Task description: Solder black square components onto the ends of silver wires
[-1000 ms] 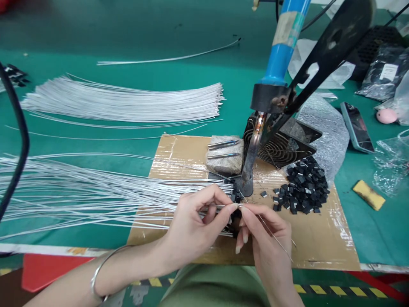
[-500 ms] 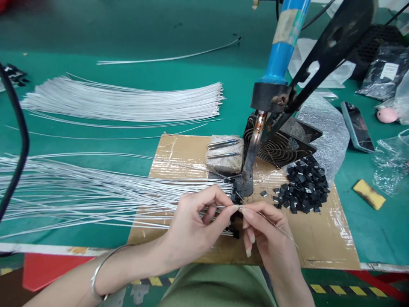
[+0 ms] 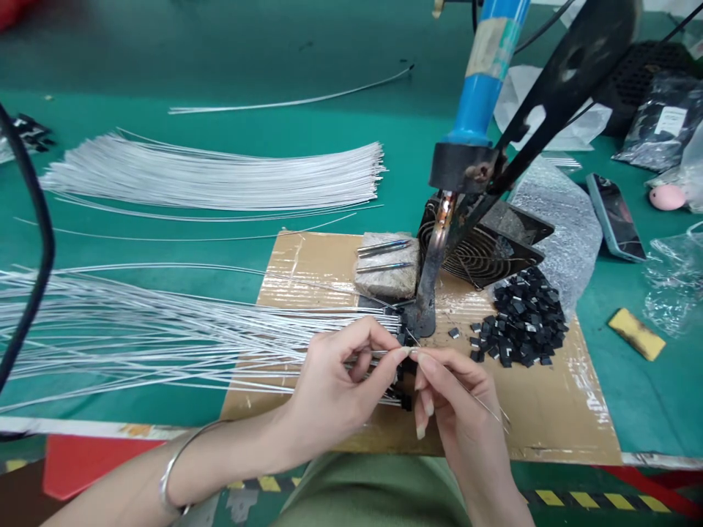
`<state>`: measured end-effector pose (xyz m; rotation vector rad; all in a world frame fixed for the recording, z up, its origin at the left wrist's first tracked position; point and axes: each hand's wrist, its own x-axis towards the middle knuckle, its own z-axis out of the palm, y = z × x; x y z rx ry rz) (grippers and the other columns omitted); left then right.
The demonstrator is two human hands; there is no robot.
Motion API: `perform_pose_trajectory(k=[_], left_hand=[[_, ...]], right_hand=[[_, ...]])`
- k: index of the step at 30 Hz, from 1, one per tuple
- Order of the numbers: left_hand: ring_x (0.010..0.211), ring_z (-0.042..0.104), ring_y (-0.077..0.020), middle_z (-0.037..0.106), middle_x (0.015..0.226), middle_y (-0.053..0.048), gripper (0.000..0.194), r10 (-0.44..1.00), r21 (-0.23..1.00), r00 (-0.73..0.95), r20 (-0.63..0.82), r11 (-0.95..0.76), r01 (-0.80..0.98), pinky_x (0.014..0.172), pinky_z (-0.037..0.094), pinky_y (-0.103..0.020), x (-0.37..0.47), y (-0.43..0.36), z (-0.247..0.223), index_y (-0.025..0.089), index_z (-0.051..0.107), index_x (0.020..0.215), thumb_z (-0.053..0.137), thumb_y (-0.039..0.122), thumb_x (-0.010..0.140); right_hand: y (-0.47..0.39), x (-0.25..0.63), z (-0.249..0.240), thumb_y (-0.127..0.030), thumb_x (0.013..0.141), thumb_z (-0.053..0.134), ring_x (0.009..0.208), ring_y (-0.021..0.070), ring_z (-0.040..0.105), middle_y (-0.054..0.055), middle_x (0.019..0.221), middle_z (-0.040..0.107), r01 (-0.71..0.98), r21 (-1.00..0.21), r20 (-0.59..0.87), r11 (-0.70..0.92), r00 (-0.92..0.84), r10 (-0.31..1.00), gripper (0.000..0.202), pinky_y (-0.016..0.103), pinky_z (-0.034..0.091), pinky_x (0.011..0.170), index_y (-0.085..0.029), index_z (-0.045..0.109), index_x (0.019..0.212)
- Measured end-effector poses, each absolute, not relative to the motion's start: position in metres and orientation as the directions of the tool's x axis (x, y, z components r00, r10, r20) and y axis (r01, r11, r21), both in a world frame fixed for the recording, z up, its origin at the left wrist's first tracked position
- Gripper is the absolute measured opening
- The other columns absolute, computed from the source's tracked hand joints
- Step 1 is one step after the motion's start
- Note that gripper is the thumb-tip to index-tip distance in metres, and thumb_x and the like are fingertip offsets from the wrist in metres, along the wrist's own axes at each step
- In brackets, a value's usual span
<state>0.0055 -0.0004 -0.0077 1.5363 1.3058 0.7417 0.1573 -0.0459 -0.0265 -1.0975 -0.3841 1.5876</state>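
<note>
My left hand pinches a white wire between thumb and forefinger, above the front of the cardboard sheet. Right beside its fingertips, my right hand is closed in a pinch on a thin silvery wire that trails back over the hand. Both sets of fingertips almost meet, and whatever tiny part lies between them is hidden. Behind and left of my hands lies a loose bundle of white wires, with black connectors at its right end. The blue-handled soldering iron slants down in its stand just beyond.
Small black connectors are heaped at right, near a fan. A stone block carries several metal tips. A thick white wire bundle lies farther back. At right are a phone and a yellow sponge.
My hands keep nearly the same place and pinch. The trailing end of the thin wire over my right hand has shifted slightly, and the right fingers have moved a little.
</note>
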Motion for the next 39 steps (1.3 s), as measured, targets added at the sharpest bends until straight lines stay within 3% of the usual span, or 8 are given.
perform_pose_trajectory(k=[5,14,18,23,28,32,36,39], left_hand=[[0.049,0.046,-0.0107,0.060,0.060,0.000,0.020,0.964,0.928,0.242,-0.112,0.014,0.373,0.046,0.032,-0.024,0.005,-0.002,-0.009,0.018,0.066,0.076,0.063,0.028,0.094],[0.048,0.045,-0.0103,0.061,0.061,0.000,0.020,0.966,0.919,0.246,-0.084,-0.020,0.394,0.045,0.031,-0.024,0.004,-0.003,-0.011,0.018,0.066,0.077,0.063,0.027,0.095],[0.045,0.035,-0.0083,0.055,0.056,0.003,0.019,0.969,0.902,0.245,-0.021,-0.088,0.423,0.043,0.028,-0.023,0.005,-0.003,-0.010,0.018,0.066,0.076,0.063,0.023,0.094],[0.044,0.035,-0.0083,0.048,0.052,0.006,0.019,0.972,0.905,0.235,0.001,-0.101,0.414,0.042,0.028,-0.022,0.007,-0.002,-0.008,0.018,0.065,0.074,0.063,0.021,0.093],[0.045,0.045,-0.0093,0.062,0.059,0.000,0.017,0.976,0.926,0.212,-0.050,-0.035,0.377,0.043,0.032,-0.022,0.007,-0.003,-0.010,0.018,0.065,0.076,0.064,0.024,0.092],[0.047,0.052,-0.0102,0.064,0.059,0.000,0.016,0.973,0.946,0.205,-0.107,0.036,0.322,0.045,0.036,-0.021,0.007,-0.002,-0.009,0.018,0.065,0.076,0.066,0.026,0.091],[0.046,0.050,-0.0096,0.064,0.060,0.000,0.015,0.964,0.944,0.202,-0.171,0.102,0.313,0.044,0.036,-0.021,0.006,0.002,-0.006,0.017,0.067,0.077,0.067,0.028,0.088],[0.048,0.049,-0.0101,0.065,0.063,-0.002,0.015,0.956,0.939,0.203,-0.214,0.144,0.312,0.045,0.035,-0.021,0.005,0.005,-0.004,0.016,0.069,0.080,0.066,0.029,0.086]], right_hand=[[-0.049,0.151,-0.030,-0.032,0.085,0.083,0.042,0.0054,0.055,-0.002,0.063,0.064,-0.626,-0.721,-0.440,-0.296,0.085,0.894,0.011,0.013,0.052,0.036,-0.022,0.085,0.086],[-0.050,0.152,-0.028,-0.032,0.086,0.082,0.044,0.0047,0.054,-0.003,0.065,0.064,-0.631,-0.713,-0.438,-0.304,0.062,0.897,0.012,0.014,0.054,0.038,-0.021,0.085,0.086],[-0.048,0.153,-0.027,-0.031,0.086,0.082,0.044,0.0046,0.052,-0.003,0.063,0.063,-0.635,-0.711,-0.443,-0.302,0.070,0.894,0.010,0.014,0.055,0.039,-0.021,0.085,0.085],[-0.048,0.149,-0.027,-0.034,0.083,0.085,0.045,0.0040,0.050,-0.003,0.061,0.061,-0.653,-0.706,-0.434,-0.275,0.091,0.896,0.014,0.012,0.053,0.038,-0.020,0.085,0.082],[-0.046,0.139,-0.026,-0.036,0.078,0.088,0.040,0.0036,0.050,-0.004,0.058,0.060,-0.675,-0.705,-0.422,-0.217,0.155,0.893,0.017,0.011,0.050,0.034,-0.020,0.085,0.079],[-0.049,0.139,-0.028,-0.038,0.082,0.085,0.041,0.0040,0.052,-0.003,0.062,0.063,-0.646,-0.729,-0.416,-0.227,0.155,0.896,0.016,0.012,0.050,0.035,-0.022,0.085,0.083],[-0.052,0.169,-0.031,-0.043,0.094,0.072,0.047,0.0080,0.061,0.001,0.077,0.072,-0.366,-0.906,-0.294,-0.212,0.185,0.938,0.020,0.019,0.055,0.040,-0.029,0.085,0.101],[-0.046,0.207,-0.030,-0.029,0.093,0.076,0.053,0.0068,0.059,-0.002,0.081,0.072,0.172,-0.981,-0.026,-0.087,0.324,0.946,0.013,0.019,0.051,0.047,-0.031,0.083,0.103]])
